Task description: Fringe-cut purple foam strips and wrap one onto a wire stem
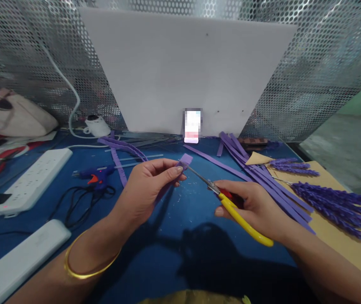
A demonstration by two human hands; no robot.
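Between thumb and fingers, my left hand (155, 179) pinches a purple strip (186, 160), which looks folded or layered at its upper end. My right hand (250, 207) grips scissors (237, 217) with a yellow handle and some red near the thumb. The scissor blades point up and left, and their tips meet the edge of the purple strip; whether they are cutting into it I cannot tell. Part of the strip is hidden behind my left fingers.
Purple strips (263, 181) lie at right, beside purple flower sprigs (329, 202) on tan paper (320, 169). At left are a blue glue gun (99, 175) with its cord, power strips (34, 181) and a white cup (96, 126). A lit phone (192, 126) leans against a white board (180, 71).
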